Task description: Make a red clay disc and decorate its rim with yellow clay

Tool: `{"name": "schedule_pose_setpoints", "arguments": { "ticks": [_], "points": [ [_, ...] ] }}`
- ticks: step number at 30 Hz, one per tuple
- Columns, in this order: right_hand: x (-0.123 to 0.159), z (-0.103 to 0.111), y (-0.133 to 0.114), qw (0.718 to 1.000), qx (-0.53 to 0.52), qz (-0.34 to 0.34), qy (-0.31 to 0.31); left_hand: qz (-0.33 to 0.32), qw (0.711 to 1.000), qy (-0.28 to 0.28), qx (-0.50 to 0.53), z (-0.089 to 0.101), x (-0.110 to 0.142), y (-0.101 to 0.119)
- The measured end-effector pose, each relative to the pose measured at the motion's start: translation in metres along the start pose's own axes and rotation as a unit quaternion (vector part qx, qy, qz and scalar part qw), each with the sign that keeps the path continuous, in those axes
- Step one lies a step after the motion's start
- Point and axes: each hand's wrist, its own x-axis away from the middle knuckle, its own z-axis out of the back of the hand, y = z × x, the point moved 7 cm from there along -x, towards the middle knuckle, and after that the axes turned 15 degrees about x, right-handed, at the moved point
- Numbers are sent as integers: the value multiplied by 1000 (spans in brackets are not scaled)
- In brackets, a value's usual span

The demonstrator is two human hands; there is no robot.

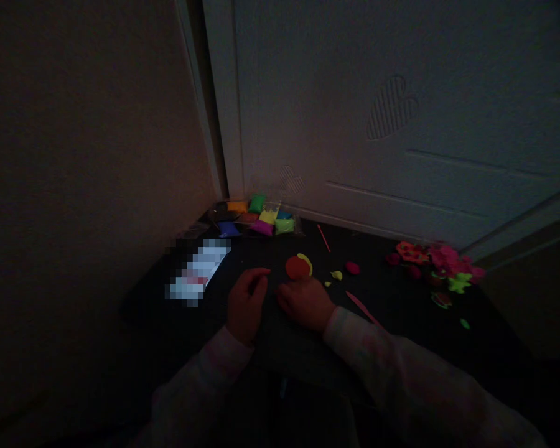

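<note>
My left hand [246, 306] is over the dark table with its thumb and index finger apart, and nothing shows between them. Beside it, my right hand [307, 303] has its fingers curled down at the tabletop. Whatever those fingers may hold is hidden. Just beyond the right knuckles lies a flat orange-red disc [297, 267] with a yellow strip [310, 264] curving along its right edge. Small yellow pieces [336, 275] and a crimson lump [352, 267] sit to the right. A pink pointed stick tool [363, 307] lies near my right wrist.
Packets of coloured clay [262, 226] are grouped at the back by the wall. A lit, blurred screen [200, 271] lies on the left. A thin red stick [323, 238] is at the back. Bright flower-like shapes [443, 258] crowd the right side, near a small green piece [465, 323].
</note>
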Motion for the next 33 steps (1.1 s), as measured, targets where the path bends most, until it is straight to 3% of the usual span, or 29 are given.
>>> {"name": "schedule_pose_setpoints", "arguments": {
  "ticks": [2, 6, 11, 15, 19, 23, 28, 31, 33],
  "points": [
    [0, -2, 5, 999, 13, -34, -2, 7, 1000, 4, 2, 0, 0, -1],
    [2, 1, -9, 998, -8, 58, 14, 20, 1000, 7, 15, 1, 1, -4],
    [-1, 1, 2, 1000, 11, -11, -7, 32, 999, 6, 25, 1, 1, -5],
    [-1, 2, -9, 998, -7, 60, 8, 37, 999, 10, 23, 2, 1, -5],
    [-2, 1, 1, 1000, 15, -22, 10, 34, 999, 12, 25, 3, 0, -4],
    [0, 2, -14, 997, -7, 72, 24, 45, 998, 13, 38, 3, -1, -8],
    [-2, 2, 0, 1000, 18, -12, 11, 43, 998, 16, 37, 4, -1, -7],
    [0, 4, -13, 997, -2, 68, 22, 39, 999, 15, 34, 4, 0, -7],
    [0, 3, -12, 998, -2, 59, 20, 37, 998, 17, 39, 4, 0, -7]
  ]
}}
